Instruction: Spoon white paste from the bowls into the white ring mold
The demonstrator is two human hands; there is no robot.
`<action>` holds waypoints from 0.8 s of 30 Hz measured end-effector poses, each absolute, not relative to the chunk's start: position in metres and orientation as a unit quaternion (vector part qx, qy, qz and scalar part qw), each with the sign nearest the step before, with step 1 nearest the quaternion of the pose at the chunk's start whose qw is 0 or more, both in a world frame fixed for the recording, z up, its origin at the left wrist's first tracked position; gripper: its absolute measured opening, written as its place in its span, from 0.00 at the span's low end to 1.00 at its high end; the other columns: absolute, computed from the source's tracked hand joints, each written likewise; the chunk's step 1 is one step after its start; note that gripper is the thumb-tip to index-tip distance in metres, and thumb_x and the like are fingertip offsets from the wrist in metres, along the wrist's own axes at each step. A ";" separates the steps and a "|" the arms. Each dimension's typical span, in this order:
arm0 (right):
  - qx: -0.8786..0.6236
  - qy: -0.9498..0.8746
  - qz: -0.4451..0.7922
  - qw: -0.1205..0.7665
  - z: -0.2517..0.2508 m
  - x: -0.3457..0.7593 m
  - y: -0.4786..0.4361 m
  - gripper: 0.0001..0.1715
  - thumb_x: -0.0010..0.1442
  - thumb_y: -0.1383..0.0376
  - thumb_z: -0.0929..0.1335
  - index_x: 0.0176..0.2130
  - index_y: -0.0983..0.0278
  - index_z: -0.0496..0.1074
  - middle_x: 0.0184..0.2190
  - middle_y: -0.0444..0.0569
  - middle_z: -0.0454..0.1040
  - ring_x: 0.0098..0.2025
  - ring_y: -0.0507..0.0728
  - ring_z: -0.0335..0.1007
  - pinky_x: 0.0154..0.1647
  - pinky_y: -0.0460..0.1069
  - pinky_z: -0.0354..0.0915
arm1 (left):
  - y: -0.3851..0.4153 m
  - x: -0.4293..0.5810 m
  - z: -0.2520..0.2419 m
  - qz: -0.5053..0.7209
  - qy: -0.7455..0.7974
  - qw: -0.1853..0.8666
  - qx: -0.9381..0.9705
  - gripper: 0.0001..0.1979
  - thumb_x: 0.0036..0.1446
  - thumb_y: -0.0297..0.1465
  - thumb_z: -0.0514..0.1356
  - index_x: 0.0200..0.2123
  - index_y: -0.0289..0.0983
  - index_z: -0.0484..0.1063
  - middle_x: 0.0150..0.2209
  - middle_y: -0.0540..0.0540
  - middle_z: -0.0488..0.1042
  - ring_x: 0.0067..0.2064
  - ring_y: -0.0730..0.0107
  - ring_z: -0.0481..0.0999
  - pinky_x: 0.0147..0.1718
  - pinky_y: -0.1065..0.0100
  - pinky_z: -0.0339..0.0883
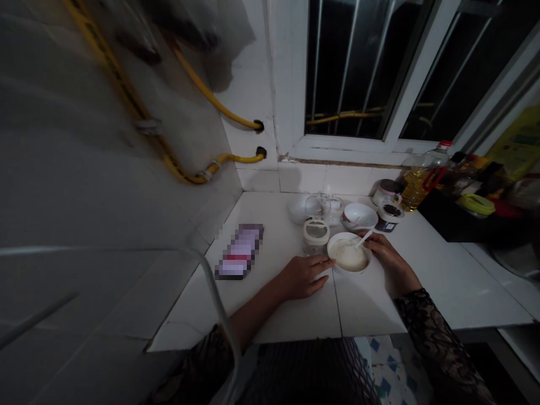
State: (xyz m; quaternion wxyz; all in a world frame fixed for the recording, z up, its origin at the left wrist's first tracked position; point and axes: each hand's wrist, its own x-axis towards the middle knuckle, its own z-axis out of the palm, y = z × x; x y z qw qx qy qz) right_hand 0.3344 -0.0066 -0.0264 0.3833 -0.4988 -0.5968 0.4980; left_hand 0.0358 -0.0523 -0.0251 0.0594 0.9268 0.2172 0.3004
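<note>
A white bowl (349,254) of pale, thick batter-like mixture sits on the white tiled counter (287,320), with a white plastic spoon (363,238) standing in it. My left hand (302,277) presses its fingertips to the bowl's left rim. On the right rim rest the fingers of my right hand (387,257), close to the spoon's handle. Just behind the bowl are a small lidded plastic jar (315,236) and a second white bowl (360,216).
A glass jug (324,207) and a small white bowl (298,209) stand by the wall. A pixelated phone (239,251) lies left. A dark-filled jar (390,218) and a bottle of cooking oil (419,183) stand right. Yellow gas hoses (211,93) run along the wall.
</note>
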 end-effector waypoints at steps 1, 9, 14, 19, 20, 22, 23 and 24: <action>-0.498 -0.591 0.500 0.389 -0.026 0.334 -0.006 0.22 0.47 0.58 0.70 0.43 0.61 0.75 0.34 0.48 0.78 0.38 0.61 0.72 0.37 0.54 0.66 | -0.051 0.035 -0.026 0.307 0.217 0.058 0.925 0.19 0.62 0.32 0.52 0.56 0.38 0.66 0.48 0.38 0.75 0.46 0.63 0.78 0.40 0.64 0.74; -0.503 -0.587 0.508 0.379 -0.021 0.334 -0.008 0.21 0.46 0.56 0.71 0.40 0.60 0.77 0.33 0.48 0.78 0.34 0.61 0.71 0.30 0.52 0.64 | -0.030 0.020 -0.019 0.530 0.365 0.100 0.759 0.16 0.59 0.29 0.53 0.50 0.40 0.71 0.44 0.42 0.70 0.31 0.75 0.71 0.28 0.72 0.70; -0.507 -0.605 0.495 0.364 -0.014 0.334 -0.012 0.23 0.47 0.55 0.71 0.43 0.60 0.76 0.32 0.49 0.77 0.34 0.60 0.71 0.28 0.51 0.64 | -0.008 0.012 -0.021 0.547 0.404 0.185 0.709 0.17 0.57 0.31 0.56 0.51 0.42 0.71 0.51 0.41 0.64 0.53 0.61 0.68 0.43 0.62 0.71; -0.509 -0.602 0.495 0.365 0.003 0.330 -0.022 0.24 0.47 0.52 0.72 0.42 0.61 0.76 0.35 0.49 0.77 0.35 0.59 0.70 0.31 0.51 0.65 | 0.001 0.014 -0.029 0.524 0.379 0.283 0.709 0.14 0.60 0.37 0.54 0.47 0.40 0.73 0.50 0.41 0.68 0.53 0.62 0.70 0.46 0.62 0.69; -0.512 -0.601 0.487 0.373 0.007 0.329 -0.024 0.24 0.48 0.51 0.72 0.42 0.61 0.76 0.35 0.49 0.77 0.34 0.58 0.70 0.31 0.51 0.65 | 0.000 0.015 -0.029 0.520 0.375 0.300 0.707 0.15 0.60 0.37 0.54 0.46 0.40 0.73 0.50 0.41 0.69 0.52 0.63 0.71 0.46 0.62 0.70; -0.515 -0.599 0.470 0.394 0.013 0.328 -0.027 0.25 0.48 0.49 0.71 0.41 0.62 0.76 0.32 0.49 0.76 0.30 0.56 0.68 0.31 0.51 0.64 | -0.001 0.016 -0.029 0.516 0.373 0.324 0.700 0.15 0.60 0.38 0.54 0.46 0.39 0.73 0.48 0.42 0.71 0.49 0.64 0.73 0.44 0.63 0.70; -0.515 -0.598 0.461 0.406 0.014 0.328 -0.028 0.25 0.48 0.48 0.71 0.40 0.62 0.76 0.30 0.49 0.75 0.28 0.55 0.67 0.30 0.51 0.64 | -0.001 0.017 -0.028 0.515 0.374 0.332 0.696 0.15 0.60 0.38 0.54 0.46 0.39 0.73 0.47 0.42 0.72 0.48 0.64 0.73 0.43 0.64 0.71; -0.514 -0.597 0.453 0.416 0.015 0.328 -0.028 0.25 0.48 0.48 0.71 0.40 0.62 0.76 0.28 0.48 0.74 0.25 0.54 0.65 0.28 0.50 0.63 | -0.002 0.017 -0.028 0.515 0.376 0.336 0.693 0.15 0.60 0.38 0.55 0.46 0.39 0.73 0.47 0.42 0.73 0.47 0.64 0.74 0.42 0.65 0.71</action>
